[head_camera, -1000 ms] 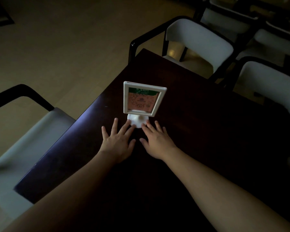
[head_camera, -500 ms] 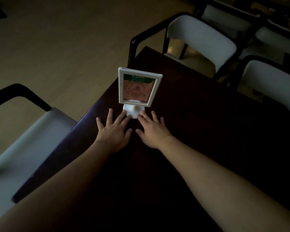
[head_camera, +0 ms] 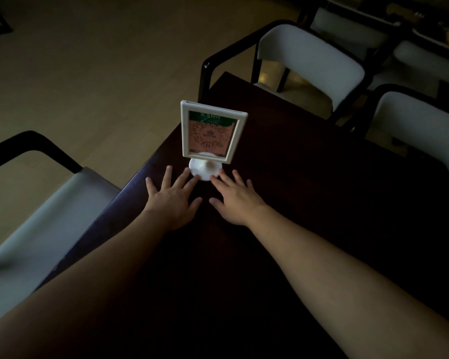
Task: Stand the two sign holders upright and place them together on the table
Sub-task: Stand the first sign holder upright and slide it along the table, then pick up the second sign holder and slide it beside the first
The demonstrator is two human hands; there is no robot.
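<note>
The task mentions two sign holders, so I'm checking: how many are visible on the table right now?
1. A white-framed sign holder with an orange and green insert stands upright near the dark wooden table's left edge, just beyond both hands' fingertips. A second may sit behind it or out of view.

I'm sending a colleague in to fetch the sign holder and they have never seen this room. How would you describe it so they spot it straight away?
Find the dark wooden table with white-cushioned chairs around it. Near its left edge, toward the far corner, the sign holder stands upright just beyond the fingertips of the left hand and right hand lying flat. It is the only pale thing on the tabletop: a white frame on a round white base, with a green-topped, salmon-coloured card.
</note>
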